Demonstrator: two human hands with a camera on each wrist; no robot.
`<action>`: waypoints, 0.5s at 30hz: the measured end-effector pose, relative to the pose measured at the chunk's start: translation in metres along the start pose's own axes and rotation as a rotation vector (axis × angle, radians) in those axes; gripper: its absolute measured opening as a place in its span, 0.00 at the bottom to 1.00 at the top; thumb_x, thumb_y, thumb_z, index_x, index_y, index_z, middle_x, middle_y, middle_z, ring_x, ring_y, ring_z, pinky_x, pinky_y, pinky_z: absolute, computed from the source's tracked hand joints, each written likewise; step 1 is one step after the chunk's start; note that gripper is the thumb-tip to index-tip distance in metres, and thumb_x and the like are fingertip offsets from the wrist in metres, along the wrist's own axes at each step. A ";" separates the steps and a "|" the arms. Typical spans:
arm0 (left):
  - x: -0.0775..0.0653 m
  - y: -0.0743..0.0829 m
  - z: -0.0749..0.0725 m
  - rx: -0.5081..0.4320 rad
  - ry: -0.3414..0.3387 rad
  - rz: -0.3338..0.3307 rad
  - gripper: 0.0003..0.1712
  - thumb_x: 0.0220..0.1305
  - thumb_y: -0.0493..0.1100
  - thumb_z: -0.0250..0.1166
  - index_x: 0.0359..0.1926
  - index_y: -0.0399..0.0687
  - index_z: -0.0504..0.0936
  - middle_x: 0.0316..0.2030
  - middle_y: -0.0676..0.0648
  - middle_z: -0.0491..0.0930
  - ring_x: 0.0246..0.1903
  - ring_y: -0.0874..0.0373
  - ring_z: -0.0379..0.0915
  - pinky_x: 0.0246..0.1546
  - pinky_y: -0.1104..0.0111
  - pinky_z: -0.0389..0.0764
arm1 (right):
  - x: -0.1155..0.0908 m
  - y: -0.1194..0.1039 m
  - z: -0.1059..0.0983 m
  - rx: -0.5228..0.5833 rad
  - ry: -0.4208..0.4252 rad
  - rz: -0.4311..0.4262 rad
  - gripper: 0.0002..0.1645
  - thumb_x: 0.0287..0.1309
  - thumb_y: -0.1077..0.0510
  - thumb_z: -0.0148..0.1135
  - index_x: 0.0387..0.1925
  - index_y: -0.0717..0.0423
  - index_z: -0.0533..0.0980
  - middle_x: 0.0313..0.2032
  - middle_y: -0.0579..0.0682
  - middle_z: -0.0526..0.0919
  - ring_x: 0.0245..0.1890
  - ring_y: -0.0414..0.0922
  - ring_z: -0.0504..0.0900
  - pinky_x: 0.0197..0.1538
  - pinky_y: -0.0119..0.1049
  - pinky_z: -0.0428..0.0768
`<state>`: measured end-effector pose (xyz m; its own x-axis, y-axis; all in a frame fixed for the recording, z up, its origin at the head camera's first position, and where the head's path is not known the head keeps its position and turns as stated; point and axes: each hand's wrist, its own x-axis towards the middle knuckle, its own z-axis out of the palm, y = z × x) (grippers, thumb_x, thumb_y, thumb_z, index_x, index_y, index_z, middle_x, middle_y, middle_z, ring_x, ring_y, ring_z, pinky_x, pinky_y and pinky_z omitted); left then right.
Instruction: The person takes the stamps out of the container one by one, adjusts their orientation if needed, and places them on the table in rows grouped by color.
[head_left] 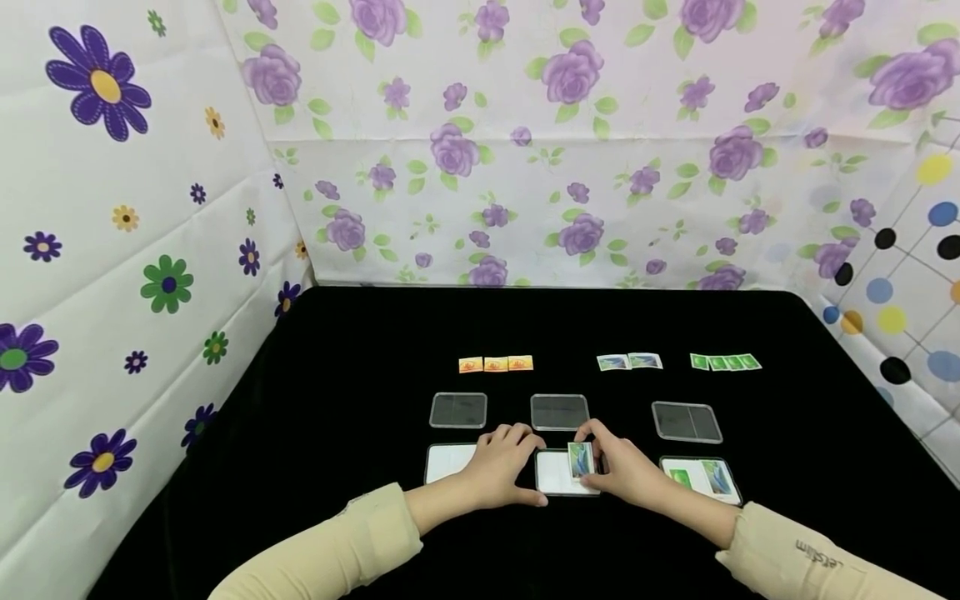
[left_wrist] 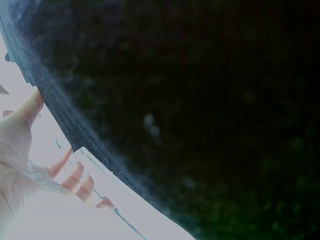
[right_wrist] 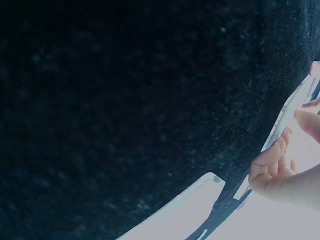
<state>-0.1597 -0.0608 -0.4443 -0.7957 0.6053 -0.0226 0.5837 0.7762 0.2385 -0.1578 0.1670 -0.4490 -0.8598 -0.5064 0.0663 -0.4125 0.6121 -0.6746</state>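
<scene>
In the head view my right hand (head_left: 626,471) pinches a small picture card (head_left: 581,461) between thumb and fingers, over the right half of the middle white-bottomed shallow case (head_left: 553,473). My left hand (head_left: 501,468) lies spread at that case's left end, its thumb by the near corner and its fingers by the far one. Its wrist and palm partly cover the left shallow case (head_left: 450,460). The left wrist view shows the left hand (left_wrist: 50,160) with fingers apart, washed out by glare. Curled fingers of the right hand (right_wrist: 280,170) appear in the right wrist view; the card is not discernible there.
A right-hand case (head_left: 701,477) holds a green card and a picture card. Three clear lids (head_left: 458,410) lie behind the cases. Farther back are three orange cards (head_left: 496,365), two picture cards (head_left: 630,362) and several green cards (head_left: 725,362) on the black table (head_left: 360,367).
</scene>
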 end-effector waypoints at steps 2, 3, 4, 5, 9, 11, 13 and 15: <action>0.000 0.000 -0.001 0.003 -0.001 0.000 0.40 0.48 0.63 0.70 0.59 0.53 0.70 0.58 0.49 0.68 0.58 0.53 0.63 0.53 0.52 0.69 | 0.000 0.001 -0.001 0.020 0.001 -0.017 0.27 0.48 0.68 0.68 0.47 0.58 0.64 0.26 0.46 0.73 0.18 0.31 0.65 0.22 0.26 0.68; 0.000 0.001 -0.001 0.004 -0.001 -0.001 0.40 0.48 0.63 0.70 0.59 0.53 0.70 0.58 0.49 0.68 0.58 0.53 0.63 0.53 0.52 0.69 | -0.001 0.001 -0.001 0.032 0.003 -0.031 0.26 0.49 0.68 0.67 0.47 0.59 0.64 0.26 0.46 0.73 0.18 0.31 0.65 0.22 0.26 0.68; 0.000 0.001 -0.002 0.003 -0.002 -0.002 0.40 0.48 0.63 0.70 0.59 0.53 0.70 0.58 0.49 0.68 0.58 0.53 0.63 0.53 0.52 0.69 | -0.001 0.002 -0.002 0.044 0.006 -0.048 0.26 0.49 0.68 0.67 0.47 0.60 0.65 0.26 0.47 0.73 0.19 0.31 0.65 0.22 0.26 0.68; 0.000 0.001 -0.002 0.002 -0.001 -0.003 0.40 0.47 0.63 0.70 0.59 0.53 0.70 0.58 0.49 0.68 0.58 0.53 0.63 0.53 0.52 0.69 | -0.001 0.002 -0.003 0.060 0.005 -0.064 0.25 0.50 0.69 0.66 0.47 0.60 0.65 0.26 0.47 0.73 0.19 0.30 0.65 0.23 0.27 0.68; 0.000 0.002 -0.004 -0.001 -0.004 -0.007 0.40 0.47 0.63 0.71 0.59 0.53 0.70 0.58 0.49 0.68 0.58 0.53 0.63 0.54 0.52 0.69 | -0.001 0.003 -0.006 0.135 -0.006 -0.100 0.22 0.50 0.70 0.65 0.47 0.63 0.68 0.26 0.48 0.72 0.21 0.30 0.66 0.25 0.27 0.70; 0.000 0.002 -0.004 -0.002 -0.007 -0.008 0.40 0.47 0.63 0.71 0.59 0.53 0.70 0.59 0.49 0.68 0.58 0.54 0.63 0.54 0.52 0.69 | -0.001 0.004 -0.007 0.171 -0.021 -0.095 0.21 0.51 0.71 0.64 0.47 0.63 0.69 0.27 0.49 0.72 0.22 0.30 0.68 0.27 0.27 0.72; 0.000 0.002 -0.004 -0.003 -0.012 -0.010 0.40 0.47 0.63 0.70 0.59 0.53 0.70 0.59 0.49 0.68 0.58 0.54 0.63 0.54 0.53 0.69 | 0.000 0.006 -0.008 0.197 -0.036 -0.086 0.20 0.52 0.71 0.62 0.47 0.64 0.70 0.28 0.49 0.72 0.23 0.30 0.70 0.29 0.27 0.74; 0.000 0.002 -0.003 -0.008 -0.015 -0.011 0.40 0.48 0.63 0.70 0.59 0.53 0.70 0.59 0.49 0.68 0.58 0.53 0.63 0.54 0.52 0.69 | 0.001 0.006 -0.009 0.215 -0.050 -0.079 0.19 0.53 0.72 0.61 0.48 0.65 0.70 0.29 0.50 0.73 0.23 0.31 0.71 0.30 0.27 0.75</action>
<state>-0.1591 -0.0601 -0.4411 -0.7996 0.5992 -0.0396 0.5734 0.7815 0.2459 -0.1638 0.1763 -0.4465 -0.8091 -0.5804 0.0921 -0.3997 0.4287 -0.8102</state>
